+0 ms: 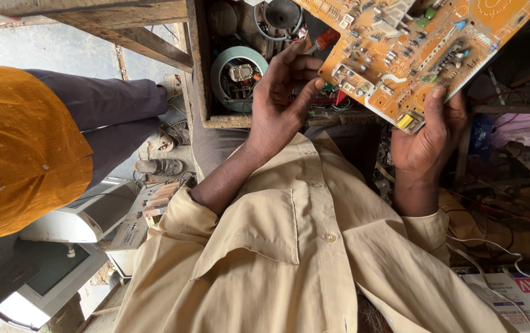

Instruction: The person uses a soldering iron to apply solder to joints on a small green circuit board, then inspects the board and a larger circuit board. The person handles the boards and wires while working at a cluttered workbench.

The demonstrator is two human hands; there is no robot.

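step: inspecting orange circuit board, held up over wooden crate of parts | left hand pinches board's near edge, screwdriver tucked in it | right hand grasps the yellow-component corner | next, likely: steady board, free the screwdriver tip

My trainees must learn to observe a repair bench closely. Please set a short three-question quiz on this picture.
1. True or false: the circuit board is green.
2. Which hand grips the board by its near edge, beside the yellow component? A) left hand B) right hand
3. Fill in: the round teal-rimmed part lies inside a ______ box.

Key: 1 false, it is orange. 2 B. 3 wooden.
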